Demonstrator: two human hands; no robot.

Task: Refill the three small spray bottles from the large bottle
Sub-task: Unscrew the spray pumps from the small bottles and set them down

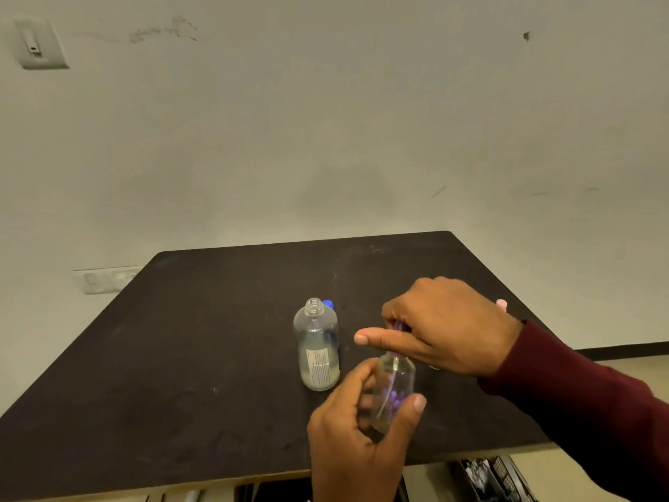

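Perhaps both hands on spray bottle.

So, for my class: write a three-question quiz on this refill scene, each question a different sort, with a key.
1. True or false: the large bottle has its cap screwed on.
2. Which hand grips the body of the small spray bottle? A) left hand B) right hand C) neither
3. Fill in: the right hand's fingers close on the small bottle's ______-coloured spray top.

Key
1. False: its neck is open, and it stands upright on the dark table.
2. A.
3. Purple.
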